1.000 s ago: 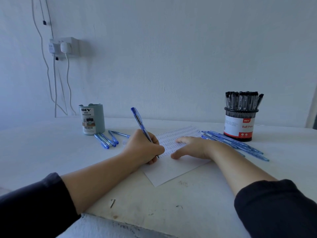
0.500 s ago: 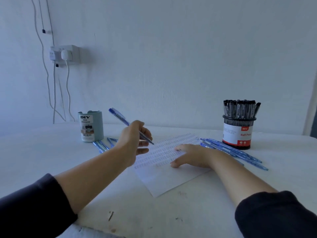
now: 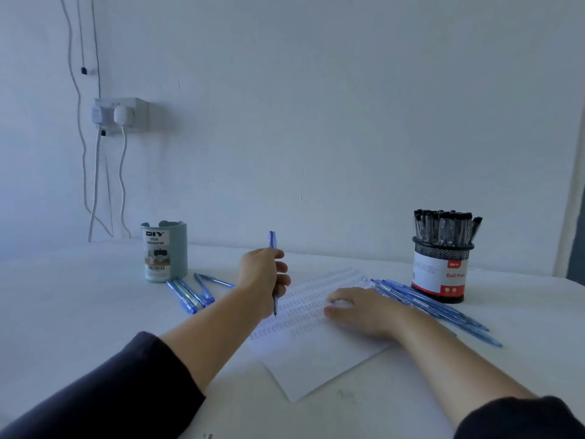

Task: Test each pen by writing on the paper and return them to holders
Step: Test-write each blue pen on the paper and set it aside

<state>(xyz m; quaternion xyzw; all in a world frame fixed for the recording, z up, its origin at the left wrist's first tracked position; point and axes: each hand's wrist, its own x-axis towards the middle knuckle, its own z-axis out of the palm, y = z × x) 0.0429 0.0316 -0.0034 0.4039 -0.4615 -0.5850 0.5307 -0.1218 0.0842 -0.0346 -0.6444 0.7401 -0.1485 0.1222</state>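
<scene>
My left hand point(image 3: 264, 278) is raised above the table and grips a blue pen point(image 3: 272, 240) held nearly upright, its tip pointing down over the left edge of the paper point(image 3: 311, 356). The white sheet carries rows of small written marks. My right hand point(image 3: 364, 308) rests flat on the sheet, holding nothing. A pale green desk organizer point(image 3: 164, 251) stands at the back left with several blue pens point(image 3: 190, 293) lying beside it. More blue pens point(image 3: 433, 307) lie right of the paper. A black mesh holder point(image 3: 441, 270) full of black pens stands at the back right.
The white table point(image 3: 79, 312) meets a white wall at the back. A wall socket point(image 3: 122, 115) with plugs and hanging cables sits at the upper left. The table's near edge runs under my forearms.
My left hand lifted the blue pen off the paper, swung it up from slanted to nearly upright, and moved a little toward the back. My right hand stayed on the sheet.
</scene>
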